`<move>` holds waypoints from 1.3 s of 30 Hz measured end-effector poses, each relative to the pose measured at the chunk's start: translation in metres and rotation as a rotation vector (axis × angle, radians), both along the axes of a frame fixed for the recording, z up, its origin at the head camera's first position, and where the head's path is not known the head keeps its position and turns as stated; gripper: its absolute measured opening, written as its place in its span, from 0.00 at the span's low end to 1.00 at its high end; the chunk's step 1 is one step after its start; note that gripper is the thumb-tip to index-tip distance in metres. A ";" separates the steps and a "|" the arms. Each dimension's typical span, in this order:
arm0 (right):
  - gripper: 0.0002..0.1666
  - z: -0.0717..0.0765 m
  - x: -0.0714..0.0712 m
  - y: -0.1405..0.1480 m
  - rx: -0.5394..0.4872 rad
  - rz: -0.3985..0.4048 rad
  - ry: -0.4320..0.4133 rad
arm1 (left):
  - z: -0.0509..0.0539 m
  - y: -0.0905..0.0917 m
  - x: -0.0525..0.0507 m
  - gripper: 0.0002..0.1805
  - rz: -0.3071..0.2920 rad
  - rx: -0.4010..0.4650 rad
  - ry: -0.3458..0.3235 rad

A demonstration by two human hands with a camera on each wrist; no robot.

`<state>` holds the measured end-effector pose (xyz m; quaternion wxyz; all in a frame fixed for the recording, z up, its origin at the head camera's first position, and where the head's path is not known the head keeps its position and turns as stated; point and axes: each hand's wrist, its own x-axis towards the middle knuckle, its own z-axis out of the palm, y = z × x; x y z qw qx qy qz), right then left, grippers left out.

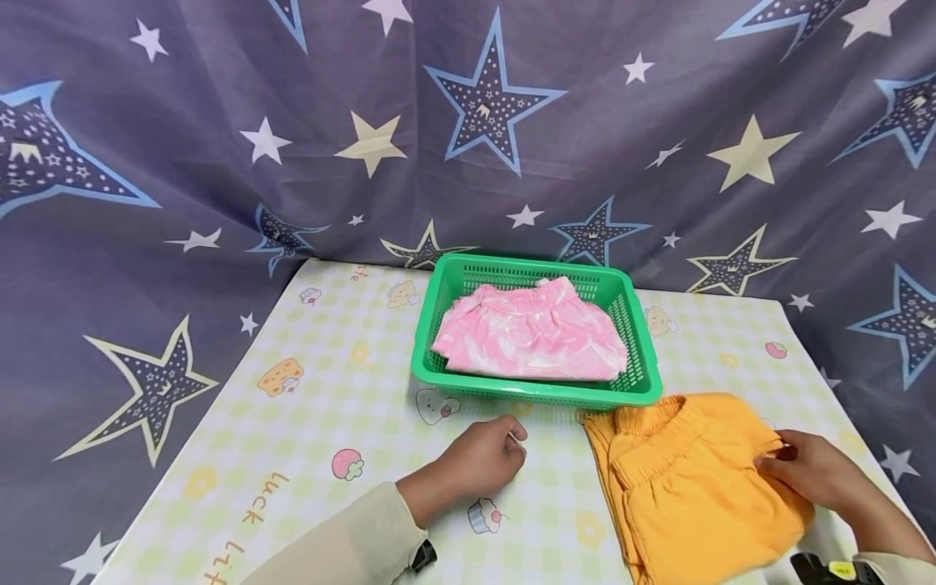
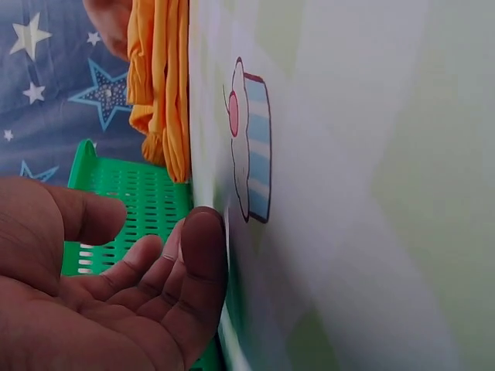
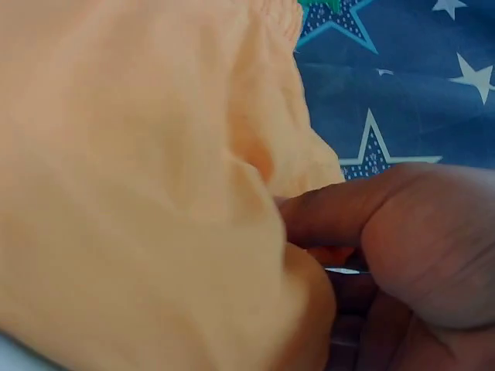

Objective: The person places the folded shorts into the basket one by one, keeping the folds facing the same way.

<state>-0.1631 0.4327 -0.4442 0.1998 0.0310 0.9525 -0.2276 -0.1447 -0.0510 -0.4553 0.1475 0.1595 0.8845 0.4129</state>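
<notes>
Folded orange shorts (image 1: 695, 487) with a gathered elastic waistband lie at the right of the table. My right hand (image 1: 822, 475) pinches their right edge between thumb and fingers; in the right wrist view the thumb (image 3: 325, 220) presses on the cloth, and some fingers are hidden behind it. My left hand (image 1: 478, 455) rests on the table left of the shorts, its fingers loosely curled and holding nothing. A green basket (image 1: 537, 394) stands beyond both hands. Inside it lies a folded pink and white garment (image 1: 534, 333) with a gathered waistband.
A checked cloth with printed pictures covers the table (image 1: 292, 439). Behind and beside it hangs a dark blue curtain (image 1: 307, 195) with stars. The basket's front right corner is close to the shorts' waistband.
</notes>
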 end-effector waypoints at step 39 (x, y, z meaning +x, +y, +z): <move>0.20 -0.012 0.034 -0.159 -0.571 0.005 -0.143 | 0.002 -0.046 0.007 0.21 0.134 -0.026 -0.169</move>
